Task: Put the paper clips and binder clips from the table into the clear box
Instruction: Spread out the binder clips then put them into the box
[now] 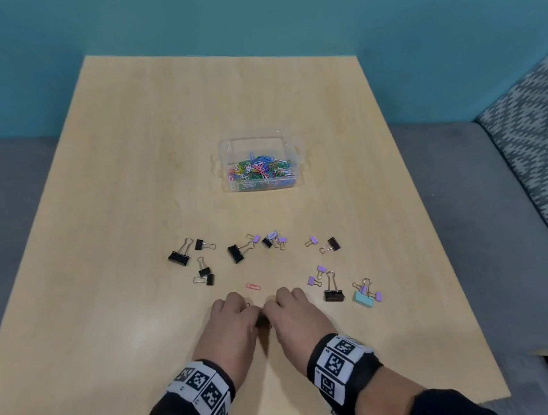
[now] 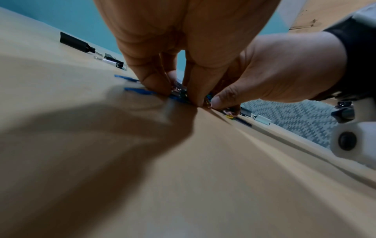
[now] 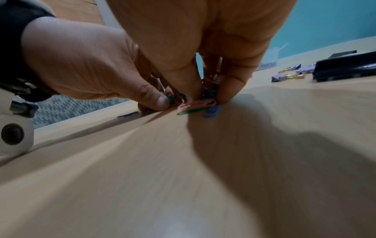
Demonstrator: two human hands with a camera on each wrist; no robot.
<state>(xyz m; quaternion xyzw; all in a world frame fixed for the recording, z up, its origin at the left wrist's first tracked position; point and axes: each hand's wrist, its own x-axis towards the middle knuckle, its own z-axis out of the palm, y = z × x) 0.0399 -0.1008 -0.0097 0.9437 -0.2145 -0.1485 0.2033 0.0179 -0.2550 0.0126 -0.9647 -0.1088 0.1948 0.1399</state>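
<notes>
I have both grips down on the surface [image 1: 130, 187] near its near edge, fingertips meeting. My right hand [image 1: 293, 312] has its fingers curled and pinched round a small bunch of paper clips [image 3: 195, 106]; pink, green and blue ones poke out under the fingertips in the right wrist view. My left hand [image 1: 234, 318] is curled the same way against it, fingertips pressed onto blue clips [image 2: 179, 98] at the surface, though how many it actually holds I cannot tell.

Just beyond my knuckles, toward the far edge, one red paper clip [image 1: 254, 287] lies loose, long axis running roughly left to right, about midway between the two hands.

Further out, the binder clips are scattered in a band across the middle of the surface: black ones [image 1: 178, 257] toward the left edge, a black and purple group [image 1: 270, 240] in the centre, and purple ones, a black one and a teal binder clip [image 1: 364, 298] toward the right edge, nearest my right hand.

The clear box [image 1: 258, 163] sits well apart, straight ahead toward the far edge and slightly right of my hands, open on top and already holding a heap of coloured paper clips.

As I judge it, the gather is the step in hand. The carry runs straight away from me to the box, and the right hand has the shorter line. Thin clips could slip from a loose pinch on the lift.
</notes>
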